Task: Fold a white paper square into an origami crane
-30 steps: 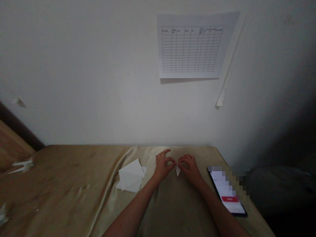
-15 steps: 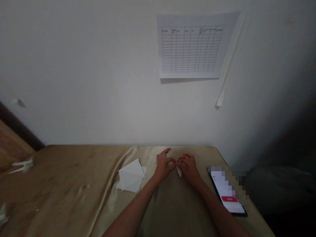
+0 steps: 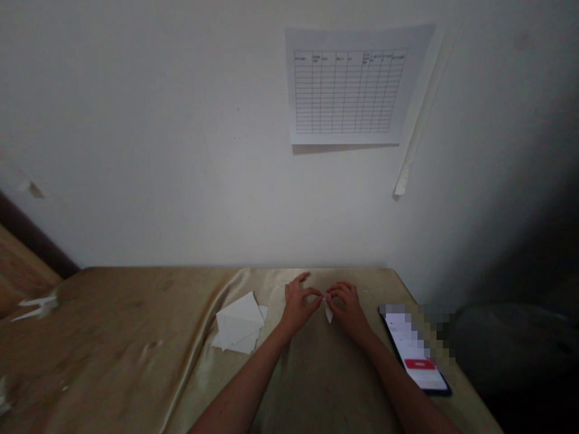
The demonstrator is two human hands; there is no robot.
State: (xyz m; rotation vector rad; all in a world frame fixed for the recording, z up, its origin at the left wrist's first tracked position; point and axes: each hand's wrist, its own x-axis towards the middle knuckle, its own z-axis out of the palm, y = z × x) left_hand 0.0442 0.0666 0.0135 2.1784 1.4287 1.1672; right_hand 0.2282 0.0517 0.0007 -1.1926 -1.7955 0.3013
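A small folded piece of white paper (image 3: pixel 329 314) is held between my two hands above the cloth-covered table. My left hand (image 3: pixel 298 302) pinches its upper end between thumb and forefinger, the other fingers raised. From the other side, my right hand (image 3: pixel 344 301) closes thumb and fingertips on the same paper. The paper's narrow pointed end hangs below the pinch; the rest is hidden by my fingers. To the left of my left forearm lies a loose pile of white paper sheets (image 3: pixel 239 320).
A phone (image 3: pixel 416 349) with a lit screen lies at the table's right. The gold-brown tablecloth (image 3: pixel 122 361) has a raised fold left of the sheets. Folded white paper pieces (image 3: pixel 43 304) lie at the far left. A printed table sheet (image 3: pixel 350 90) hangs on the wall behind.
The view has shifted very slightly. My fingertips have barely moved on the folded paper; both hands keep their pinch. The sheets and phone stay where they were.
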